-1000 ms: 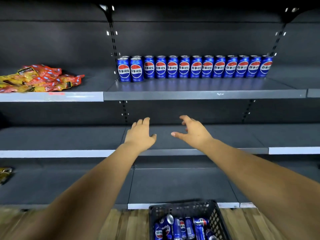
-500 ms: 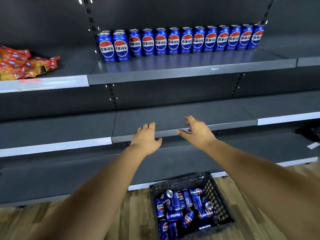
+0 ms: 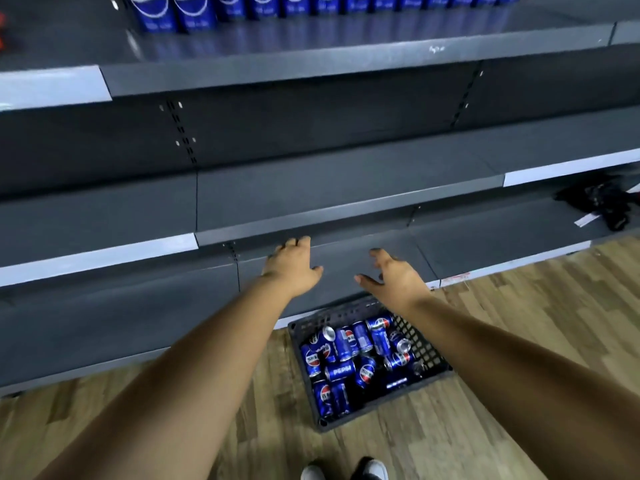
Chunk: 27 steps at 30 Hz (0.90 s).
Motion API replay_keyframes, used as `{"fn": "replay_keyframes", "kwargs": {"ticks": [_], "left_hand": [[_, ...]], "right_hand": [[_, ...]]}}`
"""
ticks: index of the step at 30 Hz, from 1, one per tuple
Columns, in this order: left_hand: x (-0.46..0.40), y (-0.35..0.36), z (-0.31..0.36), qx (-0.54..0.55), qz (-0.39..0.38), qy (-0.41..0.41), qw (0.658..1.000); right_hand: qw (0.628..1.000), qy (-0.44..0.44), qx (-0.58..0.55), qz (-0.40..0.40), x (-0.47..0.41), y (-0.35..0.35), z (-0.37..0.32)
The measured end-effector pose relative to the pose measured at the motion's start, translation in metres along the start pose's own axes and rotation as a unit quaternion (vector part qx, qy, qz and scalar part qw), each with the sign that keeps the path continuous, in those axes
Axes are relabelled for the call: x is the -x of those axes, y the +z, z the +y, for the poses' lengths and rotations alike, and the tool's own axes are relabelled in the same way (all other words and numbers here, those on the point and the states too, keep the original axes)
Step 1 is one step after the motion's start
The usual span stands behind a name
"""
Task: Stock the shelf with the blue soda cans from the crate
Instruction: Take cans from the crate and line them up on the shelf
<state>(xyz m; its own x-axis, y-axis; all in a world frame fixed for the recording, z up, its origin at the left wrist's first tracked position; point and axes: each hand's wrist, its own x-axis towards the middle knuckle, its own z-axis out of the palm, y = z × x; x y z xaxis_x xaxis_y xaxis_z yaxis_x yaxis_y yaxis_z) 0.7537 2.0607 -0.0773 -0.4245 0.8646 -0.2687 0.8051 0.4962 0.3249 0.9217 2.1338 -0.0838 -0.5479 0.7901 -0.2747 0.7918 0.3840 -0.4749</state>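
Both arms are stretched forward at mid-frame. The left hand (image 3: 292,266) is seen from the back, its fingers loosely spread and holding nothing; the fingertips are partly lost against the dark shelf edge (image 3: 311,221). The right hand (image 3: 391,277) is also empty, thumb out to the left and fingers spread wide, and its wrist covers the far right corner of the crate (image 3: 427,351).

The crate sits on the wood floor (image 3: 519,306) at lower centre, just in front of the bottom shelf. Loose cans (image 3: 341,370) are piled inside it on their sides; those deepest in shadow cannot be counted.

Along the top edge, a row of cans (image 3: 194,15) stands on the upper shelf (image 3: 311,69), cut off so that only the lower halves are seen, and blurred. At right, a dark bundle (image 3: 602,200) on a lower shelf cannot be identified. Shoe tips (image 3: 346,471) are cropped at the bottom.
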Motion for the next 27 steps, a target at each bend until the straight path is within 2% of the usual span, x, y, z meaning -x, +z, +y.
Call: {"fn": "replay_keyframes", "kwargs": {"ticks": [7,11,18,22,24,27], "left_hand": [[-0.015,0.062,-0.009,-0.003,-0.058,-0.020,0.998],[-0.023,0.093,-0.015,0.032,-0.080,-0.037,0.996],[-0.026,0.144,-0.043,0.047,-0.132,-0.149,0.979],[-0.033,0.184,-0.047,0.058,-0.153,-0.166,0.972],[-0.037,0.206,-0.048,0.096,-0.160,-0.195,0.963],[-0.045,0.236,-0.049,0.192,-0.137,-0.285,0.929]], "right_hand": [[0.995,-0.044,0.084,-0.018,-0.007,0.033,0.025],[0.994,-0.054,0.089,-0.034,-0.015,0.054,0.042],[0.991,-0.018,0.065,-0.111,-0.019,0.103,0.086],[0.991,0.020,0.027,-0.129,-0.034,0.137,0.113],[0.988,0.028,0.027,-0.150,-0.041,0.155,0.129],[0.983,0.047,0.011,-0.177,-0.052,0.179,0.149]]}}
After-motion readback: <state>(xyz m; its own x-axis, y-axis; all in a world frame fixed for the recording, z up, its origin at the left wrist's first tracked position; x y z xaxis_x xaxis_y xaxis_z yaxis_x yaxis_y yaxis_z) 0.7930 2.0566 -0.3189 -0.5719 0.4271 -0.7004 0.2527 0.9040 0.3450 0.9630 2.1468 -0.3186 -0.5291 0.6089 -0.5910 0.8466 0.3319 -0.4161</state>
